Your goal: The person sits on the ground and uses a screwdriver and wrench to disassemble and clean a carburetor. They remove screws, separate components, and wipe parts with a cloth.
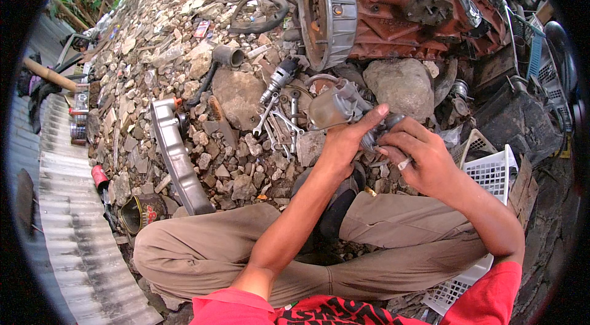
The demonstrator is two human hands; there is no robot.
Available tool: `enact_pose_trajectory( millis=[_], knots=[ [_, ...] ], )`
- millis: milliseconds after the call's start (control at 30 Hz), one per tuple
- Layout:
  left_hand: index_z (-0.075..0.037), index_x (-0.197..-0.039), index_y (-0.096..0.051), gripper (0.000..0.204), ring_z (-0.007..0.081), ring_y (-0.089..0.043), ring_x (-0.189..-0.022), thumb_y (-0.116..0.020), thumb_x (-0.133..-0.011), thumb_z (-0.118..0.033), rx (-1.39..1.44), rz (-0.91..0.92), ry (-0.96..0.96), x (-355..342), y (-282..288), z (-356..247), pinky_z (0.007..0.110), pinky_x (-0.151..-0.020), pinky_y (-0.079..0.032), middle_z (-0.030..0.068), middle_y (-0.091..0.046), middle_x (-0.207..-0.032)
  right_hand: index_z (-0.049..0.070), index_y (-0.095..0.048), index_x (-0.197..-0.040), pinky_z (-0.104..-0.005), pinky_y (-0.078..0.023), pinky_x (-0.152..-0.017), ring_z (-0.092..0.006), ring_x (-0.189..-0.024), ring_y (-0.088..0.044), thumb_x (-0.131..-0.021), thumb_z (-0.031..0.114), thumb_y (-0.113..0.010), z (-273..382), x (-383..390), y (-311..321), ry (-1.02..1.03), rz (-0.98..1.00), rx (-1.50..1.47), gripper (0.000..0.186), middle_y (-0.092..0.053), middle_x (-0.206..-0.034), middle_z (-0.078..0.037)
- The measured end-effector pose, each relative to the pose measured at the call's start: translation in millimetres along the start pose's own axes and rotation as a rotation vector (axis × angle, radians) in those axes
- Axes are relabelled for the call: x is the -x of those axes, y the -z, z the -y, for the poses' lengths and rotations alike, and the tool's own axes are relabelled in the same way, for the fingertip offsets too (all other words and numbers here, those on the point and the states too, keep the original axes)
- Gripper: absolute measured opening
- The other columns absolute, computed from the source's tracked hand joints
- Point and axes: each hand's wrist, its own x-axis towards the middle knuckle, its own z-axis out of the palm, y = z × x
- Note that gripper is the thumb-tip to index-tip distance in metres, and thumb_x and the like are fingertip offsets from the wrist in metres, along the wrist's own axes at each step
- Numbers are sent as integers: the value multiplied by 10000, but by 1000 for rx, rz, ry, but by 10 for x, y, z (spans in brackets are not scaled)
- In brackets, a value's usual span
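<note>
Over my crossed legs, both hands hold a grey metal engine part [332, 107] with a rounded, cloudy cup-like end facing left. My left hand [347, 140] is closed around it from below, its thumb stretched along the top. At the part's right end, my right hand [416, 151] pinches with bent fingers; a ring shows on one finger. The fingers hide what exactly they grip there. Just left of the part, several open-end wrenches [279, 128] lie on the stones beside a power tool with a metal nose [280, 79].
A large rusty-red engine block [405, 11] with a grey bell housing [338, 11] stands ahead. Big rocks [399, 88] sit below it. Left lie a long metal cover [178, 156], a tin can [142, 213] and corrugated sheeting [74, 214]. White plastic baskets [491, 171] stand at right.
</note>
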Motion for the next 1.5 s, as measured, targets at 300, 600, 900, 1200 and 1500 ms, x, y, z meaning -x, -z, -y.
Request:
enact_pose_trajectory(
  millis=[300, 600, 900, 1200, 1500],
  knots=[
    [-34, -1032, -578, 417, 138, -583, -799, -795, -790, -296, 2, -2, -31, -13, 15, 3, 296, -696, -483, 40, -605, -918, 18, -585, -1057, -453, -508, -667, -388, -834, -601, -804, 35, -664, 47, -10, -4, -19, 4, 17, 266, -546, -949, -163],
    [-41, -1048, -559, 429, 138, -576, -818, -803, -785, -276, 2, -13, -76, -7, -10, 4, 300, -702, -482, 38, -592, -931, 20, -588, -1029, -441, -503, -663, -385, -825, -600, -821, 40, -662, 86, -39, -13, -16, -22, -51, 222, -551, -933, -159],
    [-51, -1050, -547, 436, 138, -572, -828, -807, -778, -271, -2, 12, 28, -85, 98, 72, 296, -713, -477, 36, -581, -941, 22, -583, -1028, -447, -498, -650, -387, -800, -596, -815, 43, -669, -5, -10, -32, 15, -17, -8, 230, -549, -929, -156],
    [-50, -1059, -536, 444, 136, -566, -821, -809, -777, -257, -4, 5, -19, -46, 40, 26, 300, -709, -477, 31, -569, -939, 34, -586, -1034, -442, -499, -654, -395, -803, -589, -819, 40, -657, 12, 0, -35, -28, 9, 7, 227, -542, -924, -154],
    [-44, -1051, -552, 427, 137, -583, -818, -808, -779, -252, 22, 19, 8, -80, 85, 26, 297, -718, -484, 38, -594, -935, 25, -609, -1019, -421, -491, -714, -375, -838, -597, -829, 17, -636, -14, -33, -10, -7, -41, -75, 191, -573, -923, -161]
  ],
)
